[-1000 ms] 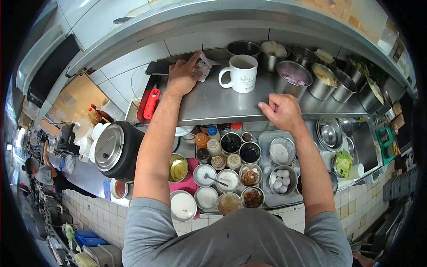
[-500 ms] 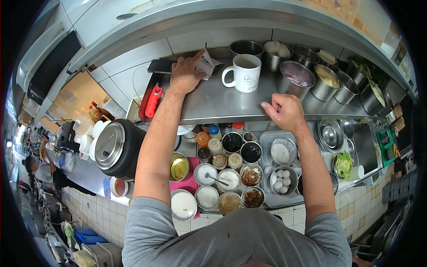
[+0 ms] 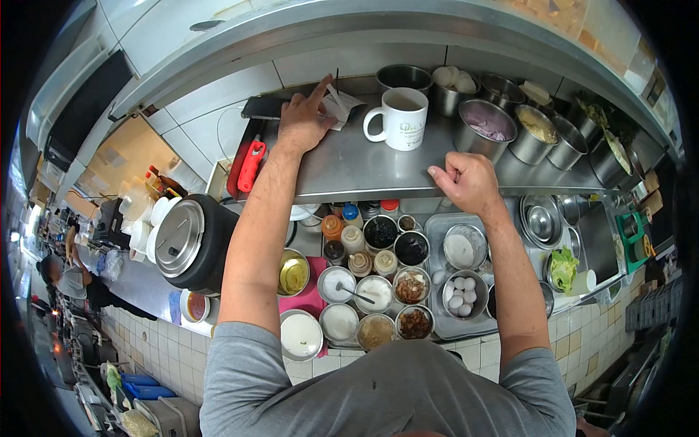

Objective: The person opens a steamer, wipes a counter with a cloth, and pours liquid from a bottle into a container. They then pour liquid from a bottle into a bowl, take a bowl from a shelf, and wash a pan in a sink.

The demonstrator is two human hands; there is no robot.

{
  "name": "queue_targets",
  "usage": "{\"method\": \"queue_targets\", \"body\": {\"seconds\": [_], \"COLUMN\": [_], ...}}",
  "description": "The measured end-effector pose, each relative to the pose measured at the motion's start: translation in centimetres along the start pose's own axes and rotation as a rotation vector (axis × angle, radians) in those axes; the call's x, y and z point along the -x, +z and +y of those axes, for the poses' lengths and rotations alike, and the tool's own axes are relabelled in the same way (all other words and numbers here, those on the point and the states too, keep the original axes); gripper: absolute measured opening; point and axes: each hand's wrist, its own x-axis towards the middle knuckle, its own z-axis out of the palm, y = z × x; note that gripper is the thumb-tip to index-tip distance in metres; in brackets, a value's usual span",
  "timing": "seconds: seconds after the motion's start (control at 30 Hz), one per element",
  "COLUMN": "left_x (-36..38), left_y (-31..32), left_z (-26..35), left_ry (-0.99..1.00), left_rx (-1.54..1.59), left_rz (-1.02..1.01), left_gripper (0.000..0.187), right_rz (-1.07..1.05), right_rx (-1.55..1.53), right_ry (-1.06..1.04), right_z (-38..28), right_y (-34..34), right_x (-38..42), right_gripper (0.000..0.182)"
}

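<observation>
My left hand (image 3: 303, 125) is on the steel shelf (image 3: 349, 171) at its left part, fingers apart and index finger stretched out. It touches or nearly touches the white paper slips (image 3: 341, 107), which sit around a thin upright spike. A dark flat object (image 3: 262, 108) lies just left of that hand. My right hand (image 3: 466, 182) is closed at the shelf's front edge, its thumb against the curled fingers, with nothing visible in it. Between the hands, farther back, stands a white mug (image 3: 404, 120). The red-handled tool (image 3: 251, 166) lies left of my left forearm.
Steel pots, one with sliced onion (image 3: 486, 124), line the shelf's right side. Below are sauce bottles (image 3: 352, 239), bowls of white contents (image 3: 373, 293) and a bowl of eggs (image 3: 463, 295). A black cooker (image 3: 191, 244) stands left. Another person (image 3: 69, 277) is at far left.
My left hand has shifted slightly, its index finger now pointing more upward, and the paper slips lie a little lower beside it. My right hand has stayed in place.
</observation>
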Motion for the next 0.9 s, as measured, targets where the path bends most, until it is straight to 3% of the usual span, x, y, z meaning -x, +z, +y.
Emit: {"method": "queue_targets", "body": {"seconds": [0.53,0.6,0.9], "left_x": [-0.10,-0.40,0.03], "left_y": [0.06,-0.40,0.32], "left_z": [0.07,-0.01,-0.21], "left_ry": [-0.011,-0.145,-0.020], "left_rx": [-0.022,0.145,0.031], "left_rz": [0.111,-0.087,0.040], "left_gripper": [0.107,0.107,0.107], "right_rz": [-0.010,-0.011,0.000], "right_rx": [0.000,-0.004,-0.016], "right_ry": [-0.001,0.004,0.002], "right_z": [0.10,-0.01,0.10], "right_y": [-0.08,-0.13,0.03], "right_x": [0.06,0.07,0.15], "right_gripper": [0.044,0.044,0.045]}}
